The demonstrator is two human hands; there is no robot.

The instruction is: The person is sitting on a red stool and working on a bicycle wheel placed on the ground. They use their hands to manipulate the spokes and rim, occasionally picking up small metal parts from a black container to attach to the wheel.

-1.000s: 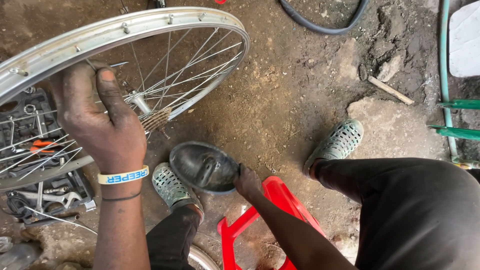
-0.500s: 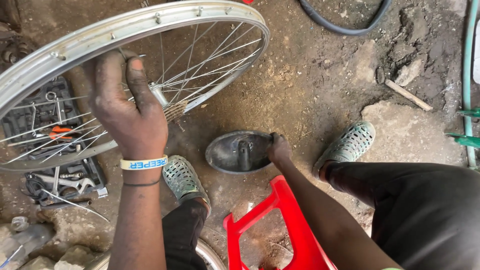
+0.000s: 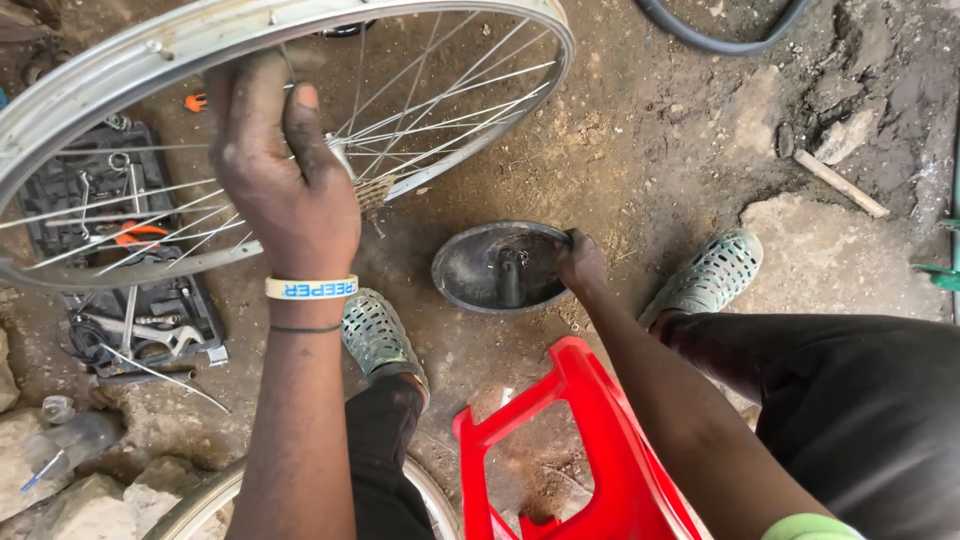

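Hands: left point(image 3: 285, 190) clamps wheel rim point(image 3: 120, 65); right point(image 3: 582, 265) pinches dish point(image 3: 500, 268) edge, dirt around.

A dirt-floor bicycle repair workshop: tool tray point(image 3: 120, 260), spoked wheel point(image 3: 300, 120), tyre point(image 3: 715, 35).

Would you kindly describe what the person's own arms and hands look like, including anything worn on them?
Both forearms are bare, with no gloves. The left hand looks smudged with dark grime; at its wrist sit a pale yellow wristband with blue lettering and, just below it, a thin black band. The right hand wears nothing, though a light green sleeve edge shows on the upper arm.
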